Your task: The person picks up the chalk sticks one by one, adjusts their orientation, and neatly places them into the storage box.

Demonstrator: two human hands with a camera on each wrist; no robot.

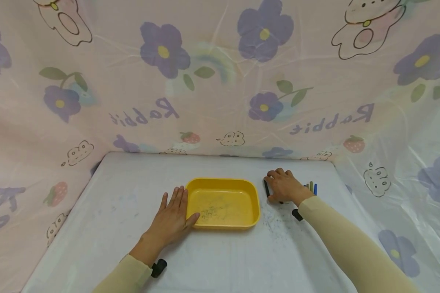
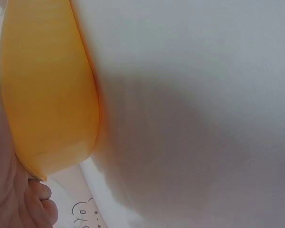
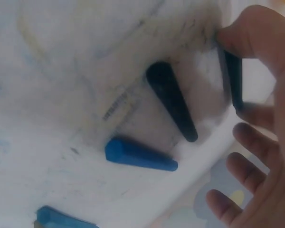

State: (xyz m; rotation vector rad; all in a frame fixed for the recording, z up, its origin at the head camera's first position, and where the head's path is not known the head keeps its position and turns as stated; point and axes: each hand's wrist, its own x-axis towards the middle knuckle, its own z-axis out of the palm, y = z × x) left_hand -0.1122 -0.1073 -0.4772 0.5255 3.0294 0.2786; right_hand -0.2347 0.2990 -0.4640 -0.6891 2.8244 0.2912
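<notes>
My left hand (image 1: 170, 221) rests along the left side of a yellow plastic tray (image 1: 229, 226), fingers straight and thumb over the near left rim. In the left wrist view the palm lies right at the tray's outer wall (image 2: 50, 95). To the right of the tray, my right hand (image 1: 284, 187) pinches a dark crayon (image 3: 234, 80) at its two ends between thumb and index finger, with the other fingers free of it. Under that hand lie a second dark crayon (image 3: 173, 102) and a blue crayon (image 3: 140, 156). Dark smudges mark the tray's floor.
Beyond the right wrist, more crayons lie on the table, among them an olive one (image 1: 311, 186) and a blue one (image 1: 315, 189). Pigment marks streak the white tabletop (image 1: 132, 240). A printed curtain (image 1: 220, 93) hangs behind the table and along its sides.
</notes>
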